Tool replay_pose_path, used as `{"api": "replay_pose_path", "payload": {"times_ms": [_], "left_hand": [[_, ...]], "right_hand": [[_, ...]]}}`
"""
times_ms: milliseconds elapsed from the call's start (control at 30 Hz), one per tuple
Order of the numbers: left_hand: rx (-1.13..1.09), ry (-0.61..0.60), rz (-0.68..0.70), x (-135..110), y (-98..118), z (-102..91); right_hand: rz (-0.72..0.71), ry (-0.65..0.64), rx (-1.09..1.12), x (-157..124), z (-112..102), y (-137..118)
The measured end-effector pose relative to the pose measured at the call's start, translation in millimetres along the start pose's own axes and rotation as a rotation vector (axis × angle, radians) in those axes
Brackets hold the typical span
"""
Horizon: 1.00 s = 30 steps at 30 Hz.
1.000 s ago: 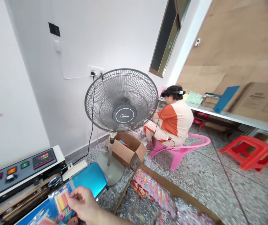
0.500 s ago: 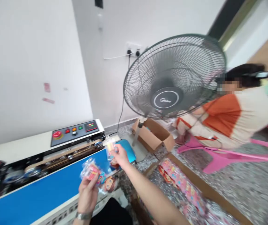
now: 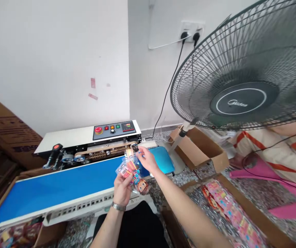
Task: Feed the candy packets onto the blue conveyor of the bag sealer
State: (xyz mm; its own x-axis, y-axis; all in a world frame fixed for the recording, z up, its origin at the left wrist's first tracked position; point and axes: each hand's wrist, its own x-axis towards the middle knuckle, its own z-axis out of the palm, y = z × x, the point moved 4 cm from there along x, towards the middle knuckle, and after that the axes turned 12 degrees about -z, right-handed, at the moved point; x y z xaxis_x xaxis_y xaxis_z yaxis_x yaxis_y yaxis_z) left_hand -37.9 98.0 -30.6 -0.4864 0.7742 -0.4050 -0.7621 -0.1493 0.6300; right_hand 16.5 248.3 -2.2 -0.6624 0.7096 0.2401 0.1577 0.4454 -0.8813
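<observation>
My left hand (image 3: pixel 122 189), with a metal watch on the wrist, is closed on a bunch of clear plastic packets (image 3: pixel 130 168) with pink contents and a printed cartoon head (image 3: pixel 142 186). Just above it, my right hand (image 3: pixel 147 160) pinches the side of another packet (image 3: pixel 129 152), whose top is against the sealing band at the right end of a band sealer (image 3: pixel 85 130). The packets overlap, so their exact edges are hard to make out. Under both hands runs the sealer's blue conveyor belt (image 3: pixel 67 184).
A control panel (image 3: pixel 114 130) with a red stop button tops the sealer. Right of the belt sits a blue stool seat (image 3: pixel 162 160). A fan (image 3: pixel 241 98) stands before an open carton (image 3: pixel 202 148) and a seated person. Another box (image 3: pixel 230 186) holds pink packets; more fill a box (image 3: pixel 17 236) lower left.
The view has swung left, so the sealer and hands appear farther right. My right hand has brought its packet to the sealing band, and my left hand's bunch is now close beside it.
</observation>
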Motion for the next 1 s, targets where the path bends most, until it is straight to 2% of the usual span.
{"api": "replay_pose_path", "payload": {"times_ms": [100,167,267,400,500,600,733,833,900,1000], "left_hand": [[-0.006,-0.007,0.013,0.6,-2.0,-0.8],[-0.002,-0.017,0.02,0.9,-4.0,-0.3],[0.01,0.003,0.012,1.5,-7.4,-0.5],[0.025,0.055,-0.006,1.9,-8.5,-3.3],[0.033,0.066,-0.002,1.7,-6.6,-4.6],[0.036,0.062,-0.004,1.2,-5.4,-4.5],[0.042,0.063,-0.02,0.9,-5.7,-3.1],[0.022,0.045,-0.026,0.2,-5.3,-0.5],[-0.016,0.038,-0.025,-0.8,-4.5,1.0],[-0.065,0.025,-0.025,-2.4,-3.1,3.3]], "right_hand": [[-0.01,-0.182,0.314,-26.0,3.1,-17.0],[-0.035,-0.224,0.379,-41.5,4.5,-22.1],[-0.053,-0.07,0.306,-47.3,1.8,-14.0],[0.011,0.173,0.133,-28.0,-13.2,12.0],[0.114,0.233,-0.132,-9.3,-29.6,27.9],[0.179,0.179,-0.36,4.8,-36.5,33.8],[0.194,0.083,-0.452,17.9,-24.9,32.8],[0.159,0.027,-0.447,22.2,-11.1,26.8],[0.079,0.023,-0.41,18.2,-5.3,18.1],[-0.024,-0.02,-0.177,-2.4,-0.8,2.5]]}}
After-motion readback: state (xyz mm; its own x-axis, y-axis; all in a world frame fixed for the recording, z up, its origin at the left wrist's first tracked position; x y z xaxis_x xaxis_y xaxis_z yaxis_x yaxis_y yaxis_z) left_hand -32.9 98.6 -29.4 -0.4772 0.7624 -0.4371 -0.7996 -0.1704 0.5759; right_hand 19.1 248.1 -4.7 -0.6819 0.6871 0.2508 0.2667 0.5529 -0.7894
